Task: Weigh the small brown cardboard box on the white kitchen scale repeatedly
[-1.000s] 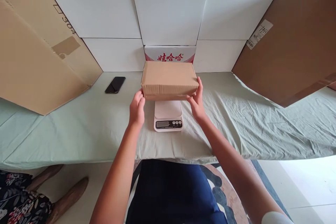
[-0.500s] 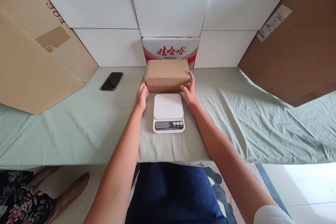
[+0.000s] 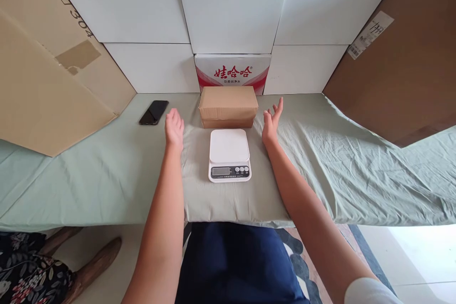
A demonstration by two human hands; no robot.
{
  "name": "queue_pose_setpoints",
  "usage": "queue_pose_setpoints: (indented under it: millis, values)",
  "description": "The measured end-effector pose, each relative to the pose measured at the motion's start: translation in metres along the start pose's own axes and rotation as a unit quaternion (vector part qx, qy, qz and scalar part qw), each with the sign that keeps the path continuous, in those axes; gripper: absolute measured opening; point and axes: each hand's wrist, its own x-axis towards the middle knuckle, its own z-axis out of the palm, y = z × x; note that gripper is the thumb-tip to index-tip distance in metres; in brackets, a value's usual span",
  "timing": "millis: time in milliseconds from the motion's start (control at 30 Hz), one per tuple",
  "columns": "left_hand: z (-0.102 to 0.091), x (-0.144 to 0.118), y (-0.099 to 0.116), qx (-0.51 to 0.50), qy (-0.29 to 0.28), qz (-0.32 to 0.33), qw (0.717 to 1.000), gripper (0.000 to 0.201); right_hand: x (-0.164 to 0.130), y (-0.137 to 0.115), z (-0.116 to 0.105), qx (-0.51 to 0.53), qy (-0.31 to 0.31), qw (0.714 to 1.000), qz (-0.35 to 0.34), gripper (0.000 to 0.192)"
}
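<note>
- resting flat on the green cloth (image 3: pixel 107 175), the brown cardboard box (image 3: pixel 228 106) lies just behind the white kitchen scale (image 3: pixel 229 154) and in front of the red-and-white printed carton (image 3: pixel 232 71); box and scale are close, and a gap between them cannot be told.
- left hand (image 3: pixel 174 128): fingers spread and loose, holding nothing, hovering just left of the box and apart from it.
- right hand (image 3: pixel 271 120): fingers spread and raised, holding nothing, just right of the box and apart from it.
- scale platform: bare, nothing set on it; the display is too small to read.
- judged progress: the box is set down off the scale and released by both hands, so its handling looks finished; nothing else within reach waits to be weighed.
- surroundings: a black phone (image 3: pixel 154 112) lies on the cloth to the left, well apart from the hands; white panels (image 3: pixel 231 4) and brown cardboard sheets (image 3: pixel 42 80) wall in the work area.
</note>
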Motion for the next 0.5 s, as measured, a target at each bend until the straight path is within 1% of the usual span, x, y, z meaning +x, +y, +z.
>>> queue_pose_setpoints:
  millis: [33, 100, 167, 200, 267, 367, 433, 500]
  values:
    - [-0.005, 0.001, 0.003, -0.003, 0.011, 0.006, 1.000, 0.078, 0.002, 0.001, -0.004, 0.006, 0.006, 1.000, 0.019, 0.086]
    - [-0.006, 0.001, 0.004, 0.000, 0.013, 0.002, 1.000, 0.080, 0.004, 0.002, -0.008, 0.022, -0.007, 0.997, 0.069, 0.084]
    - [0.001, -0.002, 0.000, 0.013, -0.007, -0.012, 1.000, 0.080, 0.003, 0.002, -0.007, 0.035, -0.042, 0.993, 0.108, 0.081]
    - [0.006, -0.004, -0.003, 0.021, -0.022, -0.022, 0.999, 0.080, 0.001, 0.000, -0.004, 0.036, -0.064, 0.991, 0.115, 0.081]
    - [0.018, -0.008, -0.010, 0.035, -0.051, -0.041, 0.997, 0.080, -0.004, -0.003, 0.002, 0.028, -0.107, 0.988, 0.106, 0.081]
    - [0.030, -0.013, -0.016, 0.050, -0.090, -0.067, 0.992, 0.078, -0.010, -0.012, 0.010, 0.012, -0.155, 0.986, 0.060, 0.081]
    - [0.032, -0.016, -0.017, 0.057, -0.116, -0.075, 0.989, 0.080, -0.012, -0.017, 0.013, 0.007, -0.168, 0.985, 0.038, 0.080]
    - [0.031, -0.017, -0.016, 0.059, -0.134, -0.078, 0.986, 0.084, -0.013, -0.020, 0.013, 0.006, -0.169, 0.985, 0.032, 0.079]
